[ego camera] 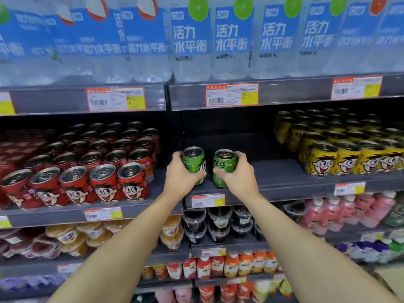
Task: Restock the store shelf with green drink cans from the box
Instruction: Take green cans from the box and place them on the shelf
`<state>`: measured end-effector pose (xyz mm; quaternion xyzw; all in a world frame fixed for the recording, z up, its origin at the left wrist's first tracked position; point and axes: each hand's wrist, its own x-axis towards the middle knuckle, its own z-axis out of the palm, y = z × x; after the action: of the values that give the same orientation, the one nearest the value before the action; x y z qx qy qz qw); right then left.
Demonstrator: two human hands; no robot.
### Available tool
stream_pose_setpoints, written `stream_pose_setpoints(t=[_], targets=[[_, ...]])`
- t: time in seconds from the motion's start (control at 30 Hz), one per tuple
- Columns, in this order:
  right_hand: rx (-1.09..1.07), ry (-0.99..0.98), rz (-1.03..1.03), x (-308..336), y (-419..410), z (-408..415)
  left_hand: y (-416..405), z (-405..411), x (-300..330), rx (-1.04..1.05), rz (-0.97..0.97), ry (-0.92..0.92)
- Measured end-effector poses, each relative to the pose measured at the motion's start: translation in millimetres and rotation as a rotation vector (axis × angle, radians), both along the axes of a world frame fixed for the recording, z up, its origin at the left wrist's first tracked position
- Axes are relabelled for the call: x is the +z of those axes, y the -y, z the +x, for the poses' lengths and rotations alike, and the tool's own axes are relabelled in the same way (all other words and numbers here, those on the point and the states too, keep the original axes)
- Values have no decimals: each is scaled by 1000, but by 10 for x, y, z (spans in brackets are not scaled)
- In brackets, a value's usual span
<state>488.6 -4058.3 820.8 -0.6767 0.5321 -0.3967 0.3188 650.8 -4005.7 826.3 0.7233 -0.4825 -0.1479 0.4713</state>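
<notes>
Two green cans, one in each hand, at the front of a dark shelf bay.

The left hand (pixel 179 174) is wrapped around a green drink can (pixel 194 164), fingers curled over its front, and the right hand (pixel 237 172) grips a second green can (pixel 224 166) the same way. Both cans are upright, near each other but not touching, and sit low over the grey shelf (pixel 273 171), just behind its front edge and price tag (pixel 208 200); whether their bases touch the shelf I cannot tell. To the left stand rows of red cans (pixel 105 176) with a cartoon face, to the right yellow cans (pixel 341 154) of the same kind. Above, blue-labelled water bottles (pixel 190 38) line the upper shelf. The box is not in sight.
</notes>
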Motion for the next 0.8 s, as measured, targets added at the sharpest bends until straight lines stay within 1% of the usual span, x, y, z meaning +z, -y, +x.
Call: stream_pose_setpoints(t=[0.17, 0.27, 0.37, 0.53, 0.8], targets=[[77, 17, -19, -76, 65, -47, -4, -119, -129, -19, -17, 6], [102, 62, 3, -123, 72, -50, -22, -125, -132, -46, -2, -5], [115, 83, 33, -111, 100, -58, -36, -116, -138, -77, 14, -9], [108, 78, -12, -117, 89, -11, -40, -95, -160, -82, -8, -11], [100, 86, -58, -139, 59, -19, 41, -92, -281, 11, -103, 113]])
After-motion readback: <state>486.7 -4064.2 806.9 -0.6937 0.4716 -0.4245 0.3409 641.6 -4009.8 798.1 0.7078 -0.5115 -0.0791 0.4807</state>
